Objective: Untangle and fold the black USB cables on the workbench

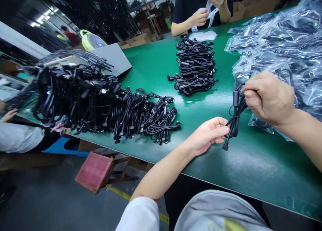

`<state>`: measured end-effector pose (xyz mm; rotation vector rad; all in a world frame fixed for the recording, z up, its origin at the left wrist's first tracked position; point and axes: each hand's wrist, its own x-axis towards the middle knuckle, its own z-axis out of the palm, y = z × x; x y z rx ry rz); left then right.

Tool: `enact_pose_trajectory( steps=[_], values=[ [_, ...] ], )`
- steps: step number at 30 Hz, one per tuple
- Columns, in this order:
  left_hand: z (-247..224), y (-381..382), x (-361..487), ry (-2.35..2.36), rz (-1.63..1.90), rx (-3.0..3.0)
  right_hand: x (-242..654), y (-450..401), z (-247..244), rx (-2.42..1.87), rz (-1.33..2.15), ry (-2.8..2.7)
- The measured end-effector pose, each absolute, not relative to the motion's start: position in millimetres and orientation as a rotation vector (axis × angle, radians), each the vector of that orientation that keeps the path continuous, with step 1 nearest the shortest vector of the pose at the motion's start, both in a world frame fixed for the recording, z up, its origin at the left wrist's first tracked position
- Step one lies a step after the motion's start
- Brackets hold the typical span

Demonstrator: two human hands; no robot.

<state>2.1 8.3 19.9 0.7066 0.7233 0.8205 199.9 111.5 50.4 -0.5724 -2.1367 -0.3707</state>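
A bundled black cable (235, 118) hangs above the green table (206, 106), held between both hands. My right hand (271, 96) is closed around its upper end, with thumb and fingers curled in. Lower down, my left hand (210, 133) pinches the bundle between thumb and fingers. A thick cylinder sits on the cable near the top, a thin tie circles the middle, and a black connector dangles at the bottom. Behind my right hand lie clear plastic bags (274, 56) with black cables inside.
A long heap of black cables (100, 103) runs along the left side. Stacked cable bundles (195, 66) stand mid-table. Across the table, a person's hands (201, 16) handle a clear bag beside a pile of bags (203, 35). A red-topped stool (95, 170) stands on the floor, left.
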Motion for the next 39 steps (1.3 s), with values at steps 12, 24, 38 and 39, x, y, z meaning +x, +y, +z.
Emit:
enact_pose_trajectory(
  steps=[12,24,38,39],
  values=[
    [23,9,-2,0.562,0.773,0.765,192,108,49,-0.591,-0.229,-2.095],
    [22,4,0,0.645,0.808,0.883,199,114,48,-0.843,-0.389,-2.147],
    [24,0,7,0.542,0.926,0.741,186,105,45,-0.748,-0.124,-2.139],
    [25,1,6,0.503,0.888,0.724,184,103,47,-0.711,-0.065,-2.129]
  ],
)
